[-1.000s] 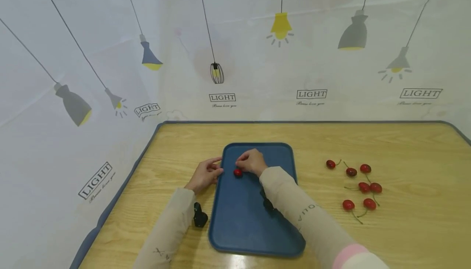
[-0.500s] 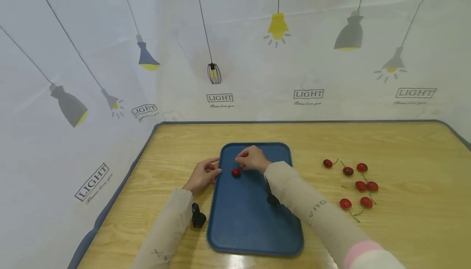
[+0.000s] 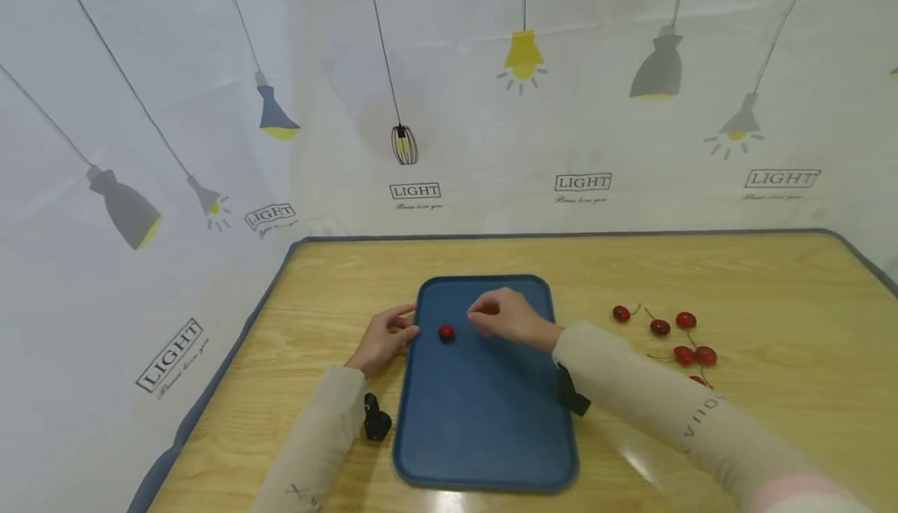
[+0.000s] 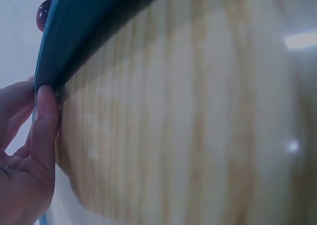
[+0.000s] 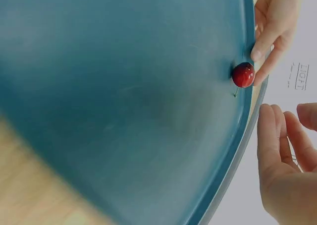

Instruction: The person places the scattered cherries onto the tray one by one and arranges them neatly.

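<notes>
One red cherry lies on the blue tray, near its left rim. The right wrist view shows a short green stem on this cherry. My right hand hovers over the tray, right of the cherry and apart from it. Its bent fingers hold nothing, and a gap separates them from the thumb. At the tray's left edge, my left hand rests its thumb and index fingertips against the rim. The left wrist view shows its thumb touching the rim's outer side.
Several cherries with stems lie on the wooden table right of the tray; my right sleeve covers some of them. Behind the table hangs a white sheet printed with lamps.
My right hand has moved from beside the cherry rightward across the tray, its fingers now away from it. The cherry stays on the tray. My left hand keeps its place at the rim.
</notes>
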Tool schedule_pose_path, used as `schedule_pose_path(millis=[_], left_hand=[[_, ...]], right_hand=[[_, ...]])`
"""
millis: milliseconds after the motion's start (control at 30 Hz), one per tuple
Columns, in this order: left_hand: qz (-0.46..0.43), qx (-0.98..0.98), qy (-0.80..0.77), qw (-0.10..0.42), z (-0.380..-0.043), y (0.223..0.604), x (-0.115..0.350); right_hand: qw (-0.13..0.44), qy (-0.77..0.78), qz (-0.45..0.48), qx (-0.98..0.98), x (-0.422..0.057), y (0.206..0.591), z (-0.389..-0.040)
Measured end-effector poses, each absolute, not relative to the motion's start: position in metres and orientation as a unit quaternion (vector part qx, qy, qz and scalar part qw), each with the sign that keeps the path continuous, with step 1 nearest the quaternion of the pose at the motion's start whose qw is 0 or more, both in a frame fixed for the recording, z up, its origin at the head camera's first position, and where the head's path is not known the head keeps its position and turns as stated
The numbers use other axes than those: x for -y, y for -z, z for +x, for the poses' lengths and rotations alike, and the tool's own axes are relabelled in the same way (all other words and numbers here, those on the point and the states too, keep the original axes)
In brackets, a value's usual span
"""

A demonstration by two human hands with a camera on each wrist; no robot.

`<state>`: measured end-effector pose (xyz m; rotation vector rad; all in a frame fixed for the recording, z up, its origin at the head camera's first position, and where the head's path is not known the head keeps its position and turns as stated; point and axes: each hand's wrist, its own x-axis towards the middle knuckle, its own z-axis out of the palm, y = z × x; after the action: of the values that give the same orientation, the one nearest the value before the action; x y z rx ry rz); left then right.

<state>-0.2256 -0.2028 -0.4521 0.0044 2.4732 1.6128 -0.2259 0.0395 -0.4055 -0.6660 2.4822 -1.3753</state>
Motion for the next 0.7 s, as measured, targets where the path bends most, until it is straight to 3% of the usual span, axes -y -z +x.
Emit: schedule_pose_path(millis=[300,700], left_hand=[[0.001,-0.831,-0.547,0.097,-0.224,0.45,0.204],[-0.002,-0.824,-0.556,0.11,-0.226,0.453,0.202]], right_hand=[[0.099,0.48,-0.267,-0.83,-0.087,0.406,-0.212],[0.119,0.521,-0.175,-0.827,-0.161,0.409,-0.2]])
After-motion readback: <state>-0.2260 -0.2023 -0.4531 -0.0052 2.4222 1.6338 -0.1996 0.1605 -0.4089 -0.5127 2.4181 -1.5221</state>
